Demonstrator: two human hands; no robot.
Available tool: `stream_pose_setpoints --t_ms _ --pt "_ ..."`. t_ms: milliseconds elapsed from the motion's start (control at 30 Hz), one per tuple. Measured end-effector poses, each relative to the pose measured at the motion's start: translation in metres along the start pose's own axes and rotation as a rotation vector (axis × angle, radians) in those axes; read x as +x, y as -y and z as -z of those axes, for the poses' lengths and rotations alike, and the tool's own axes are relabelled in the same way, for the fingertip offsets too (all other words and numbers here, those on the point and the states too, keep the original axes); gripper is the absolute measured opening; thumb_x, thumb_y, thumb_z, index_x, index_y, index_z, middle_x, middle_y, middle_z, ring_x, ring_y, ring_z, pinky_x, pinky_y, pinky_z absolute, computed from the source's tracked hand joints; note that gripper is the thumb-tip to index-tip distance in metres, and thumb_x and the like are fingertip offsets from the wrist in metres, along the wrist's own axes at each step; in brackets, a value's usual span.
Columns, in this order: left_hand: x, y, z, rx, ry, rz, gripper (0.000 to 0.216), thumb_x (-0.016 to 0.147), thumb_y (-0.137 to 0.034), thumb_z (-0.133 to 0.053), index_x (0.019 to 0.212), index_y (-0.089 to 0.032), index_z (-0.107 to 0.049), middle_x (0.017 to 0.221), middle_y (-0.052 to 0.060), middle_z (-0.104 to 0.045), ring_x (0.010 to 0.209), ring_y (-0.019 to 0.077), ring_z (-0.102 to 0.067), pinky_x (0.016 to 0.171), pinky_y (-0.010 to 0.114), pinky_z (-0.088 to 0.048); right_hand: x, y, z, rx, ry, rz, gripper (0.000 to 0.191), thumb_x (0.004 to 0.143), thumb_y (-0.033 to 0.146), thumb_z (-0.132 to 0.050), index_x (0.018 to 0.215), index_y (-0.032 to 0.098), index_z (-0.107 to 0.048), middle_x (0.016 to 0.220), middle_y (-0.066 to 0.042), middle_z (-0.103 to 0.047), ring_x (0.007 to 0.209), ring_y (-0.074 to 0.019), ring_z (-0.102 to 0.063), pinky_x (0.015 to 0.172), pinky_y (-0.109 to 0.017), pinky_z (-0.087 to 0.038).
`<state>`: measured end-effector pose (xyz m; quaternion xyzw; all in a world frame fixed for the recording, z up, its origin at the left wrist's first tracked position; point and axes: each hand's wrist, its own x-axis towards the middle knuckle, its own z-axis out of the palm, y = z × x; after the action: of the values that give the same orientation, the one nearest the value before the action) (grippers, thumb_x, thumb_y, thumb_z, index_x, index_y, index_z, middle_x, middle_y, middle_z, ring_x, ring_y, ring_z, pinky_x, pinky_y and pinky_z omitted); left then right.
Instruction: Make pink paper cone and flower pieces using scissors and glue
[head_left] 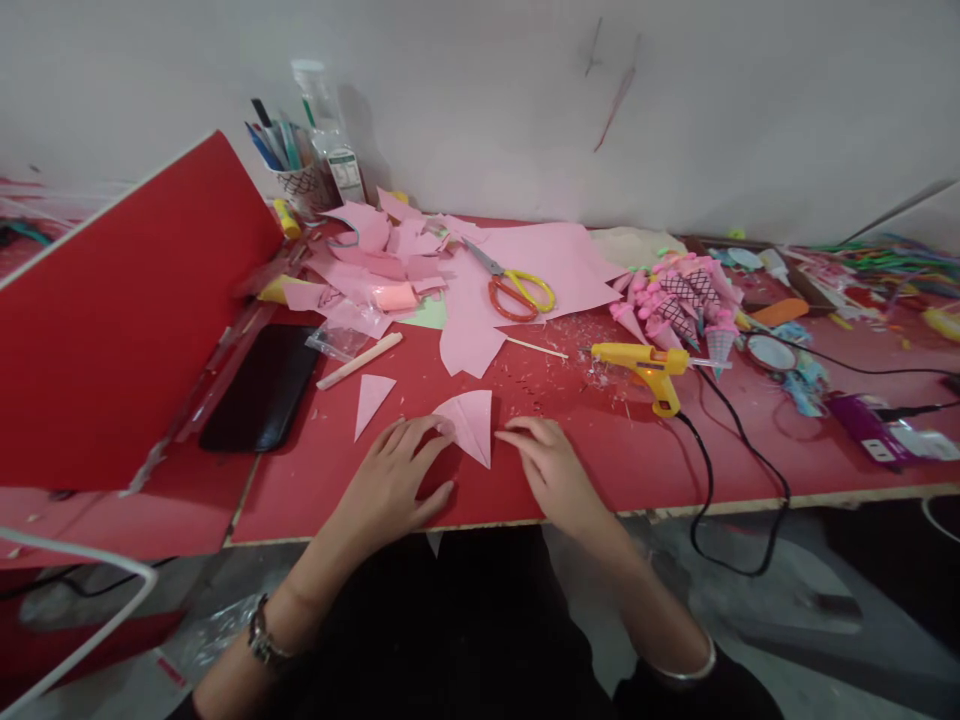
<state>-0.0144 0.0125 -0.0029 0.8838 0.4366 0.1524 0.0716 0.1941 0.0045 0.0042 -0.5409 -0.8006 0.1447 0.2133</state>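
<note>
A pink fan-shaped piece of paper [471,422] with crease lines lies on the red table in front of me. My left hand [405,470] rests at its left edge, palm down, fingers spread with the thumb apart. Just right of the paper is my right hand [551,465], its fingers stretched toward the paper's edge with a small gap between. A small pink paper triangle [372,402] lies beyond my left hand. Farther back, a large pink sheet [555,255] carries scissors [517,290] with one yellow and one orange handle.
A yellow glue gun [645,368] lies at right, its black cord hanging over the table edge. Pink cones [694,295] are heaped behind it. At left are a dark phone [262,390], a rolled stick [360,361] and a leaning red board [142,330]. A pen cup [300,190] stands behind.
</note>
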Motion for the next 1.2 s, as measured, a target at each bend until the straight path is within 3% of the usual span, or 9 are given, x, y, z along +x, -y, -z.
stream_pose_setpoints --t_ms 300,467,733,1200 --pt "-0.007 0.004 0.003 -0.008 0.057 0.007 0.041 0.078 -0.029 -0.045 0.116 -0.016 -0.047 0.120 0.011 -0.052 0.111 0.0237 -0.048 0.098 0.047 -0.031 0.015 -0.001 -0.003 0.194 0.031 0.117 0.040 0.077 0.003 -0.031 0.098 0.018 -0.061 0.102 -0.009 -0.060 0.095 -0.0184 -0.054 0.083 -0.039 -0.044" --pt "-0.010 0.009 0.004 -0.046 0.103 -0.002 0.045 0.079 -0.030 -0.044 0.121 -0.014 -0.042 0.127 0.010 -0.048 0.116 0.0226 -0.044 0.101 0.048 -0.025 0.020 0.000 -0.003 0.162 0.070 0.197 0.041 0.076 0.001 -0.029 0.100 0.014 -0.060 0.106 -0.010 -0.060 0.098 -0.0178 -0.053 0.087 -0.039 -0.042" --pt "-0.009 0.012 0.006 -0.037 0.115 0.022 0.043 0.078 -0.028 -0.044 0.119 -0.016 -0.048 0.124 0.011 -0.050 0.114 0.0241 -0.045 0.098 0.046 -0.031 0.022 -0.004 -0.007 0.029 0.086 0.276 0.040 0.077 0.003 -0.030 0.103 0.014 -0.059 0.111 -0.008 -0.059 0.101 -0.0199 -0.053 0.088 -0.041 -0.042" --pt "-0.007 0.016 0.009 -0.083 0.168 0.027 0.044 0.078 -0.031 -0.045 0.120 -0.019 -0.045 0.126 0.006 -0.049 0.117 0.0218 -0.042 0.101 0.045 -0.028 0.026 -0.009 -0.003 0.002 0.094 0.402 0.034 0.080 0.008 -0.033 0.101 0.015 -0.059 0.108 -0.008 -0.060 0.099 -0.0178 -0.053 0.085 -0.036 -0.045"
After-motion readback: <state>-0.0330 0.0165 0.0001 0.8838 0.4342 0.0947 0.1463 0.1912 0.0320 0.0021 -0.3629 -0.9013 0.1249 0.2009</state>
